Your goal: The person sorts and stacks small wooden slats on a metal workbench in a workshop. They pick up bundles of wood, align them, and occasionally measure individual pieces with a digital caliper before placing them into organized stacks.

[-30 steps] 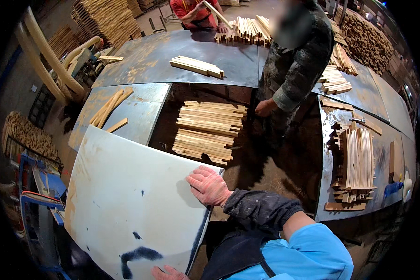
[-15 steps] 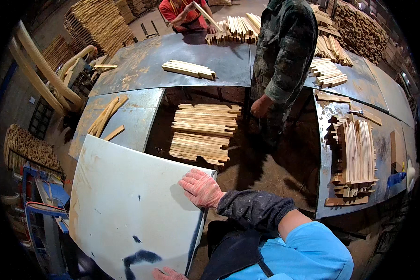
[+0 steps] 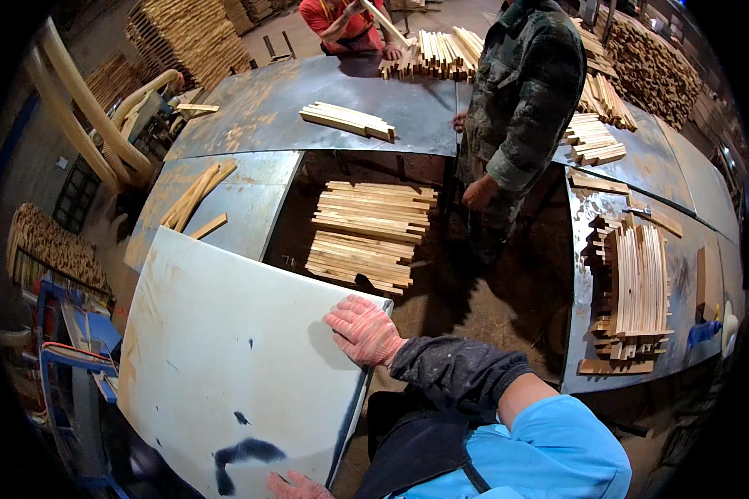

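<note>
A large white board (image 3: 225,366) with black smears lies tilted in front of me, over the corner of a metal table. My right hand (image 3: 362,330), in a pink glove, presses flat on the board's far right corner, thumb at its edge. My left hand (image 3: 295,486), also gloved, shows only its fingers at the board's near edge, at the bottom of the picture. A dark sleeve cover and a blue sleeve run back from my right hand.
Metal-topped tables (image 3: 250,208) ring a sunken floor with a stack of wooden slats (image 3: 366,237). More slat piles lie at the right (image 3: 637,291) and back (image 3: 349,121). A person in camouflage (image 3: 516,108) stands close ahead; another in red (image 3: 341,21) works behind. Curved hoses (image 3: 83,116) stand left.
The board and my right hand have hardly shifted. The person in camouflage has moved slightly back and to the right.
</note>
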The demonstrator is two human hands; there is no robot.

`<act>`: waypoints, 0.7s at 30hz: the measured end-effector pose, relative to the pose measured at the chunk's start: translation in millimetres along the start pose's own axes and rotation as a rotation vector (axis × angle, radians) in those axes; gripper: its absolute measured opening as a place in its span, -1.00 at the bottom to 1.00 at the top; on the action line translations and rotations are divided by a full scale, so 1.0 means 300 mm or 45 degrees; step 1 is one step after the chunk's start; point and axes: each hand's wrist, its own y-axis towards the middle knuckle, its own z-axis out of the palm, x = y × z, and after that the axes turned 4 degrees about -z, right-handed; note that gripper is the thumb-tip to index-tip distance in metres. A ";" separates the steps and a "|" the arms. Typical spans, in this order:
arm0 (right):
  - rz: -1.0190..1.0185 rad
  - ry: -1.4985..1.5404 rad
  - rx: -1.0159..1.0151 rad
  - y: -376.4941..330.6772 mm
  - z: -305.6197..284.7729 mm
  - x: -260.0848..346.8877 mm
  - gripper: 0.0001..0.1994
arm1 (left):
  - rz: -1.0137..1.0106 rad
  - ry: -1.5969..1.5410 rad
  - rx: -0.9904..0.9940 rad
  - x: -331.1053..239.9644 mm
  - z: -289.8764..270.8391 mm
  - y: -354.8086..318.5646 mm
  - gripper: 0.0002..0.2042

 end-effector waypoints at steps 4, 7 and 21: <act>0.001 -0.011 0.001 -0.002 0.008 -0.002 -0.60 | -0.009 0.005 0.021 0.001 -0.008 -0.006 -0.65; 0.001 -0.008 0.002 0.002 0.005 0.000 -0.59 | -0.014 0.006 0.029 0.001 -0.005 -0.004 -0.63; -0.003 -0.033 0.017 0.007 -0.002 0.002 -0.60 | -0.041 0.000 0.043 -0.009 -0.008 -0.003 -0.55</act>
